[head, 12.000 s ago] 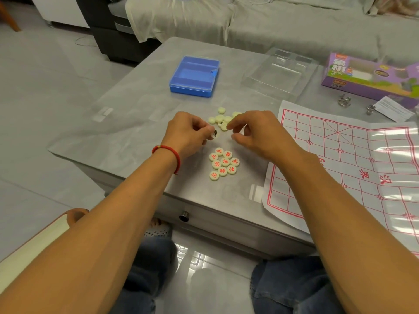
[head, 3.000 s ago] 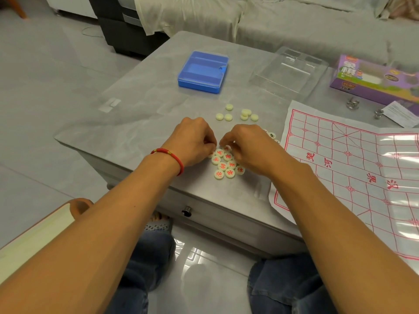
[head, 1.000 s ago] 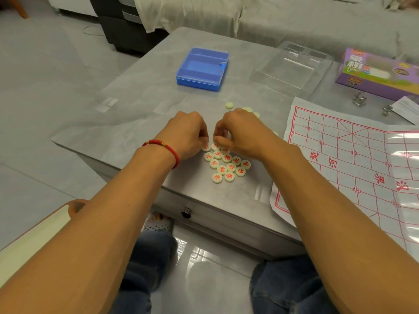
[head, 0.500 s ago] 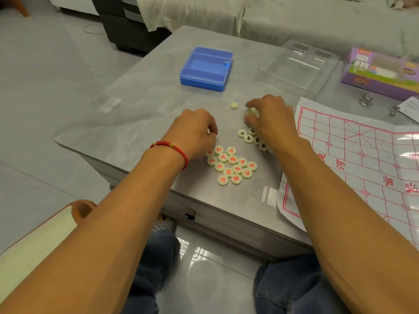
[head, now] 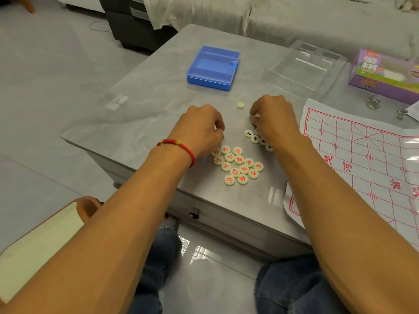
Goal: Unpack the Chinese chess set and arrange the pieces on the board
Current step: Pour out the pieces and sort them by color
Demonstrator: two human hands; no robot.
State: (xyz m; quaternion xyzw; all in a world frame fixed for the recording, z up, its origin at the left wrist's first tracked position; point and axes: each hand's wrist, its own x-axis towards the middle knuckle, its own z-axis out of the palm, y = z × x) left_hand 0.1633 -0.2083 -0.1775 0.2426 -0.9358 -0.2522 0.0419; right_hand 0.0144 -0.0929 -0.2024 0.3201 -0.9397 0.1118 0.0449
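Both hands hover with fingers curled over the grey marble-look table [head: 145, 105]. The left hand [head: 200, 129], a red cord bracelet at its wrist, sits by the cluster of cream round chess pieces with red characters [head: 238, 165] near the front edge; whether it grips one I cannot tell. The right hand [head: 275, 116] pinches a cream piece above the black-lettered pieces [head: 251, 135]. The red-lined plastic board sheet [head: 362, 159] overhangs the right front edge.
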